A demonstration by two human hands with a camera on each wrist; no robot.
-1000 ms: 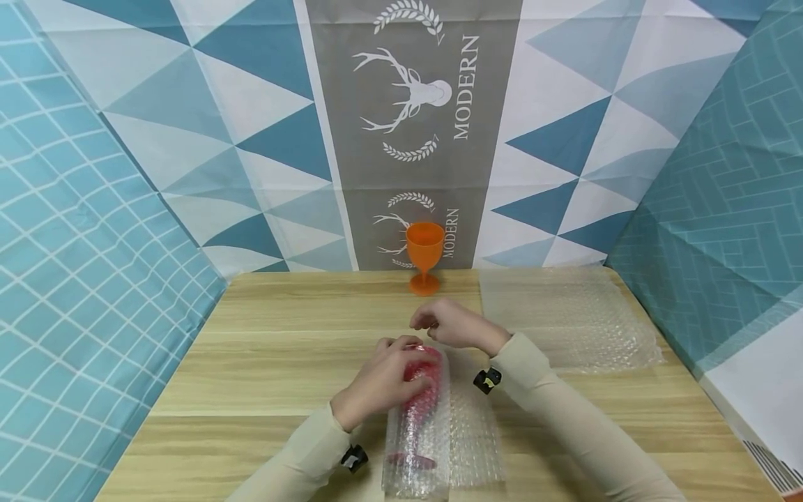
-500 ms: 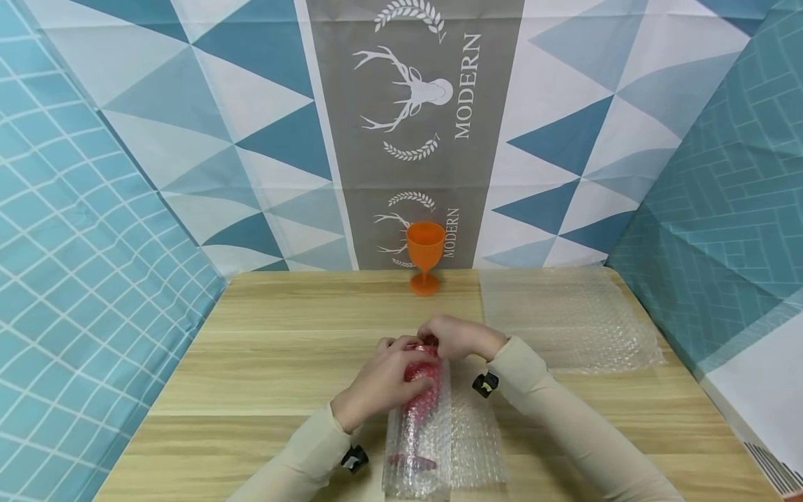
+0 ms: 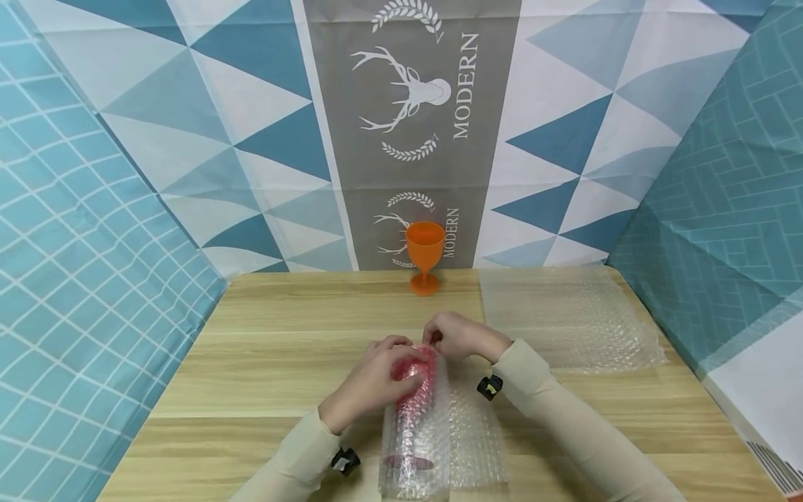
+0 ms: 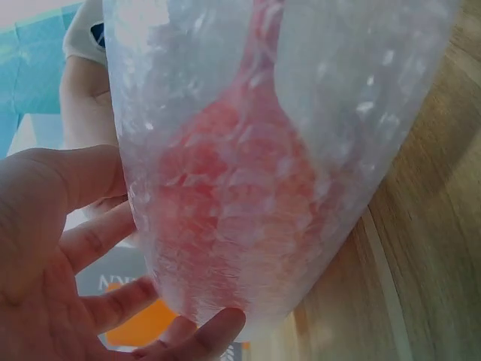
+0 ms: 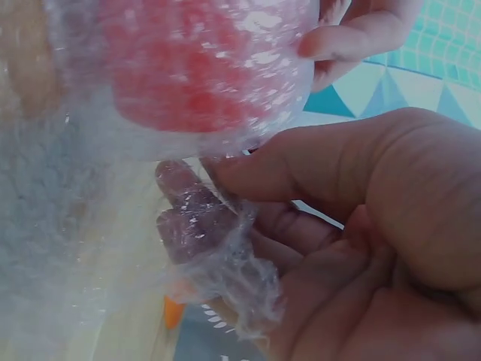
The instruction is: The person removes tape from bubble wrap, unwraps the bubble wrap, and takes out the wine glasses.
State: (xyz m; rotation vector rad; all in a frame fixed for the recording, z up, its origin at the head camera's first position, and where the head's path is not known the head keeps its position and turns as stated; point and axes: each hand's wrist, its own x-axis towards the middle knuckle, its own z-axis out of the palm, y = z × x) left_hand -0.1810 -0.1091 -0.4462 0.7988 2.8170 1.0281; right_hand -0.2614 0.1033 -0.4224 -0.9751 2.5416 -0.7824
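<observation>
A red goblet lies wrapped in bubble wrap, its bowl toward the back and its foot toward the front. My left hand grips the wrapped bowl from the left, fingers curved over it; in the left wrist view the left hand has its thumb and fingers spread along the wrap's edge. At the bowl's rim end, my right hand pinches loose bubble wrap. Through the right wrist view, crumpled clear film lies between the fingers of the right hand, just beside the wrapped bowl.
An orange goblet stands upright near the table's back edge. Another bubble wrap sheet lies flat at the back right of the wooden table. Patterned cloths hang behind and at both sides.
My right hand has moved down to the rim end of the wrapped goblet and taken hold of the wrap there. The left hand and the bundle have shifted slightly left.
</observation>
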